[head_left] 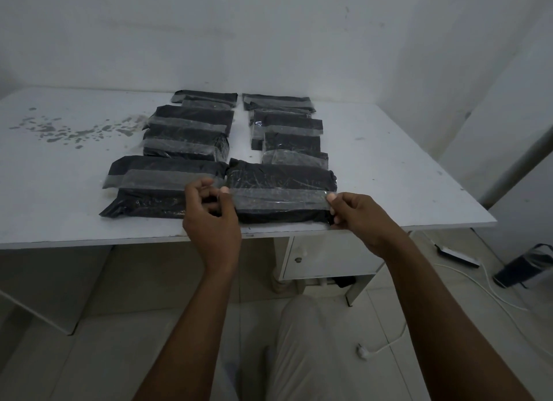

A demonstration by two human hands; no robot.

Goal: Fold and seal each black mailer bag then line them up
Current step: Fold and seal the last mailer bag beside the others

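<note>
Several folded black mailer bags lie in two columns on the white table (389, 167), each crossed by a band of clear tape. The nearest bag of the right column (281, 179) lies by the table's front edge. My left hand (209, 212) pinches the left end of its tape strip (278, 198) with curled fingers. My right hand (356, 212) pinches the strip's right end at the bag's right edge. To its left lies the nearest bag of the left column (155, 188), partly covered by my left hand.
Grey paint flecks (68, 130) mark the table's left side. A white cabinet with a knob (326, 260) stands under the table. On the floor at right are a dark bin (526, 266), a white cable with plug (363, 351) and my trouser leg (302, 347).
</note>
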